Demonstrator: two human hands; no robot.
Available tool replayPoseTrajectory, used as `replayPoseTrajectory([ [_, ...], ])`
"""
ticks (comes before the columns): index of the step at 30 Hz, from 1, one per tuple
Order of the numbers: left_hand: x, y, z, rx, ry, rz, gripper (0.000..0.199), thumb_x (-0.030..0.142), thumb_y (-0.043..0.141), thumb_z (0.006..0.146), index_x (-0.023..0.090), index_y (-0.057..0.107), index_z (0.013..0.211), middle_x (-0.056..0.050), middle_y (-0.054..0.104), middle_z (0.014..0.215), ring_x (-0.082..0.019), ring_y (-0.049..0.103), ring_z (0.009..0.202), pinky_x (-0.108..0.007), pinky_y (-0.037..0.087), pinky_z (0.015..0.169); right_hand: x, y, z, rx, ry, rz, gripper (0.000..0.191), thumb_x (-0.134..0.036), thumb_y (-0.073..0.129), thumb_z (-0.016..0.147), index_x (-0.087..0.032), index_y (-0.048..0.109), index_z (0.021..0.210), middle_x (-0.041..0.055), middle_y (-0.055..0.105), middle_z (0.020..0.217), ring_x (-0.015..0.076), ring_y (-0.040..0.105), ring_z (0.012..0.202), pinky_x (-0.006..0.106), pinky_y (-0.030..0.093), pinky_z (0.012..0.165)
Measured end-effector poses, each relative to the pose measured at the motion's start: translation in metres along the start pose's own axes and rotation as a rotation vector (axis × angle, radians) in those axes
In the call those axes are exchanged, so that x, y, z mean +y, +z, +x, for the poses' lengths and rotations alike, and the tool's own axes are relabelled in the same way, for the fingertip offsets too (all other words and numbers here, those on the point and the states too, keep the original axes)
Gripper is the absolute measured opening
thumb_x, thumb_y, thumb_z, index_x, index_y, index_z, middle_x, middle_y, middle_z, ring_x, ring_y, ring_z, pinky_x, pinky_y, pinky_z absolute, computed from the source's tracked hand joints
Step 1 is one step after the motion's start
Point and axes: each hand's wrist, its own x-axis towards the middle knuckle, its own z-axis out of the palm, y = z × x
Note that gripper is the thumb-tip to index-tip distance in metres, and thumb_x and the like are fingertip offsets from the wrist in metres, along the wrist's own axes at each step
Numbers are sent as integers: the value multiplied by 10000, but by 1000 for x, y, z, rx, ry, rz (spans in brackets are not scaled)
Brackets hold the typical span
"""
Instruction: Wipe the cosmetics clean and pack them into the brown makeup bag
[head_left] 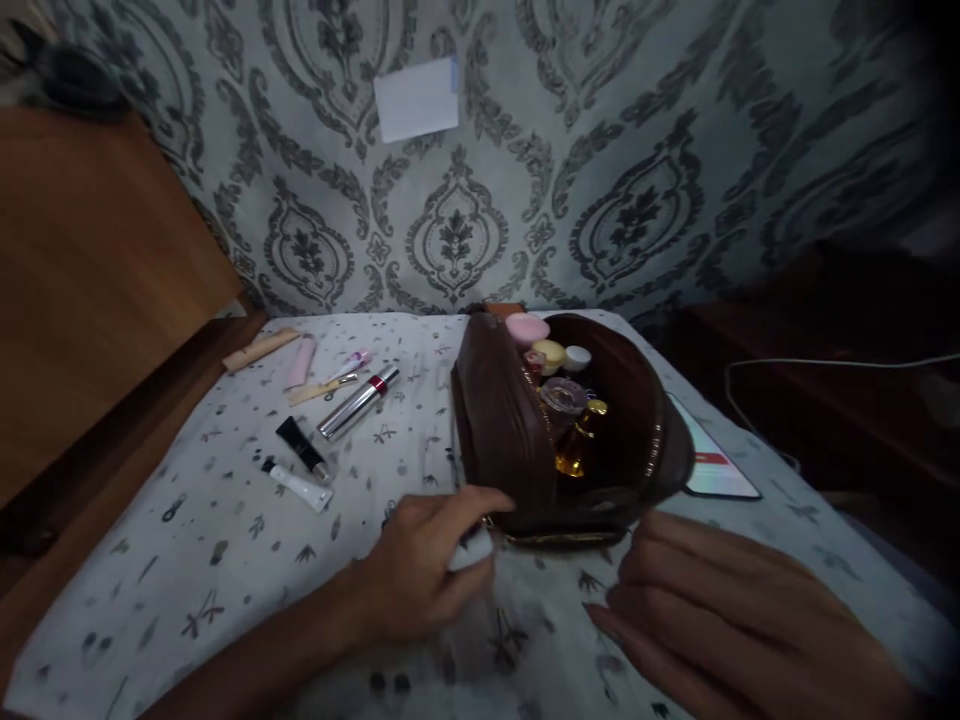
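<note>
A brown bag (504, 430) lies open on the patterned sheet. Inside it are a pink round container (527, 330), a yellow one (550, 354), a white-capped one (577, 358), a clear round jar (562, 397) and a gold-capped amber bottle (574, 450). My left hand (431, 560) is at the bag's near left corner, its fingers closed round a small whitish object (471, 550). Near the bag's front right corner is my right hand (727, 610), back upward, fingers bent close together; anything beneath them is hidden.
Left of the bag lie a silver tube (358, 403), a black tube (302, 449), a white tube (297, 486), a pink item (301, 361) and a tan item (260, 350). A tablet-like device (720, 465) lies right of the bag. A wooden panel (105, 270) stands at the left.
</note>
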Motion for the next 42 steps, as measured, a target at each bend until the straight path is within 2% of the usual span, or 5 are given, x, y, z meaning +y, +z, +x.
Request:
replayPoseTrajectory([
  [4,-41,-51,-10,-48,-334,494,324,211,448,934,213,596,1221,-12,745,996,-140,699,778,-241,538,774,-21,11,-1,-77,-45,72,352,-150,393,1010,-239,650,786,48,653,653,185,603,628,338,461,597],
  [12,-159,-156,9,-16,-786,860,315,331,600,960,164,610,1227,-104,640,1259,-252,631,1128,-492,521,970,-50,56,15,-208,26,297,281,-136,432,1004,-193,677,879,31,671,738,160,604,709,289,481,655],
  [20,-199,-150,0,-184,-808,921,353,371,627,946,171,605,1236,-100,623,1271,-248,630,1115,-482,545,938,-59,109,38,-184,254,640,187,-156,551,928,-164,708,826,33,705,747,132,630,705,241,469,648],
  [31,-185,-176,-32,-75,-779,851,341,396,560,981,163,595,1228,-81,664,1142,-225,655,1028,-447,548,900,-61,147,45,-168,680,1036,207,-339,633,846,-153,720,821,18,686,713,127,598,665,220,431,605],
  [42,-198,-152,-29,-178,-764,833,347,395,607,955,172,610,1222,-97,634,1246,-243,632,1105,-477,537,942,-57,168,30,-103,788,1174,324,-479,711,782,-160,664,771,-2,630,653,115,544,596,238,424,593],
])
